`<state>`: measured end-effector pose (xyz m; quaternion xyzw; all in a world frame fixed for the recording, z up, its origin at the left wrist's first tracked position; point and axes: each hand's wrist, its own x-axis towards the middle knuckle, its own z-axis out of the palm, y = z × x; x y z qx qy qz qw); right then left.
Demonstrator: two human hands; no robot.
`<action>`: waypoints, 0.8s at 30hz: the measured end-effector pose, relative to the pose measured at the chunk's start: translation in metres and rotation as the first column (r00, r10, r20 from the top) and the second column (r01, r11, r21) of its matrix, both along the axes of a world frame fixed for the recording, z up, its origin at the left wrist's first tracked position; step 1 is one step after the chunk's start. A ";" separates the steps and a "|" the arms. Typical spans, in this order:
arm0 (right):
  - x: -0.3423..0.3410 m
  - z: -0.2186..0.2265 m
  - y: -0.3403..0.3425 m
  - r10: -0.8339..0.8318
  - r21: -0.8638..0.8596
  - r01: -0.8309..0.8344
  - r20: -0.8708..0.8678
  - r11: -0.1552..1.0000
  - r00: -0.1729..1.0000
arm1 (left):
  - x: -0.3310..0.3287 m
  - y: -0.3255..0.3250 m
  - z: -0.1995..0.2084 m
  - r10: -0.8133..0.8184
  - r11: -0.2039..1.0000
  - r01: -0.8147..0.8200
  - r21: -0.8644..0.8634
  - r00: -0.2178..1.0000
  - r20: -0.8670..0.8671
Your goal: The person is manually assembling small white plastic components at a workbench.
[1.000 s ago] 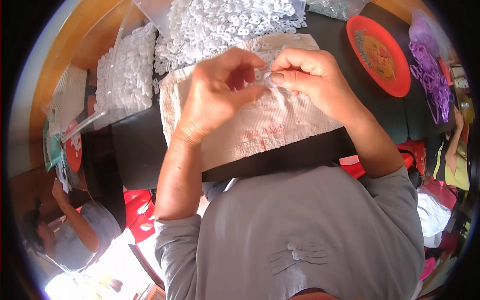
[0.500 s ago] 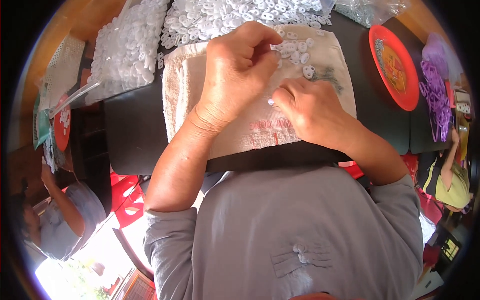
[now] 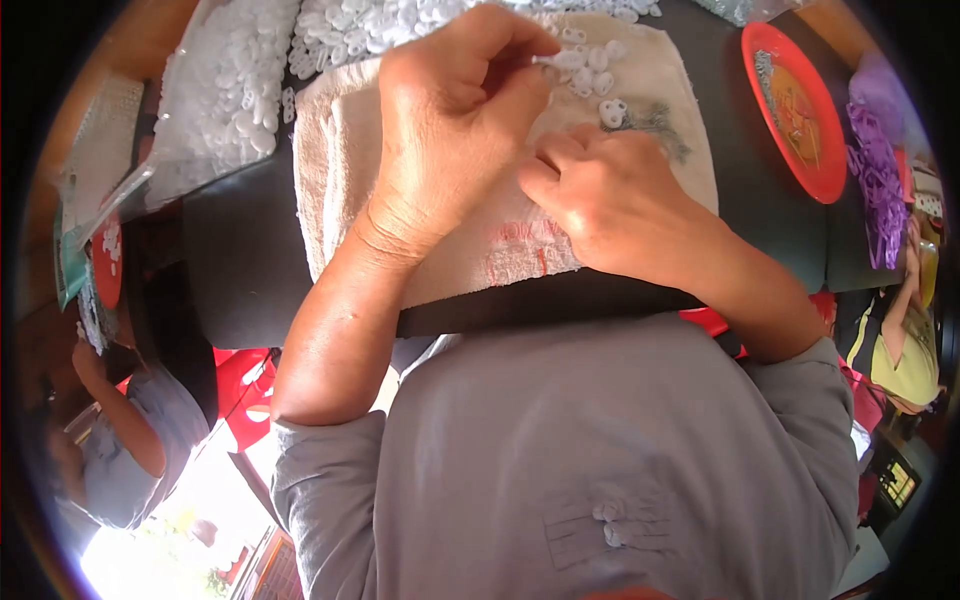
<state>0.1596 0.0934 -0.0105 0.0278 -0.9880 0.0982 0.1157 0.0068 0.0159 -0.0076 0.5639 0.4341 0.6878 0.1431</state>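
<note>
Both hands work over a folded cream cloth (image 3: 455, 275) on the dark table. My left hand (image 3: 455, 125) is closed, thumb and forefinger bent toward each other. A small white plastic piece (image 3: 566, 60) pokes out at those fingertips and seems pinched there. To its right and nearer me, my right hand (image 3: 615, 200) has its fingers curled in against the thumb; what they hold, if anything, is hidden. Just beyond it lie a loose white two-holed piece (image 3: 612, 112) and a small heap of thin grey bits (image 3: 655, 125). Several more white pieces (image 3: 598, 82) are scattered on the cloth.
A big heap of white pieces (image 3: 345, 30) spreads beyond the cloth, beside a clear bag (image 3: 225, 90) full of them. At right stand a red-orange plate (image 3: 825, 165) and purple straps (image 3: 885, 220). Other people sit at far left (image 3: 130, 440) and far right (image 3: 905, 345).
The view has shifted, so the cloth, plate and hands sit higher in the picture. A white tip that showed at my right thumb is out of sight. A white piece now shows by my left fingertips.
</note>
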 end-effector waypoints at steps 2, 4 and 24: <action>-0.001 -0.007 0.007 -0.004 -0.044 -0.002 -0.136 0.999 0.991 | 0.005 -0.014 0.016 0.212 0.883 -0.226 -0.410 0.974 -0.080; -0.002 -0.001 0.025 -0.065 -0.451 0.045 -0.030 0.891 0.997 | 0.005 -0.017 0.018 0.196 0.860 -0.167 -0.482 0.981 0.011; 0.009 0.043 0.053 -0.129 -0.905 0.177 0.137 0.388 0.982 | 0.011 -0.016 0.016 0.013 0.929 -0.093 -0.357 0.975 -0.222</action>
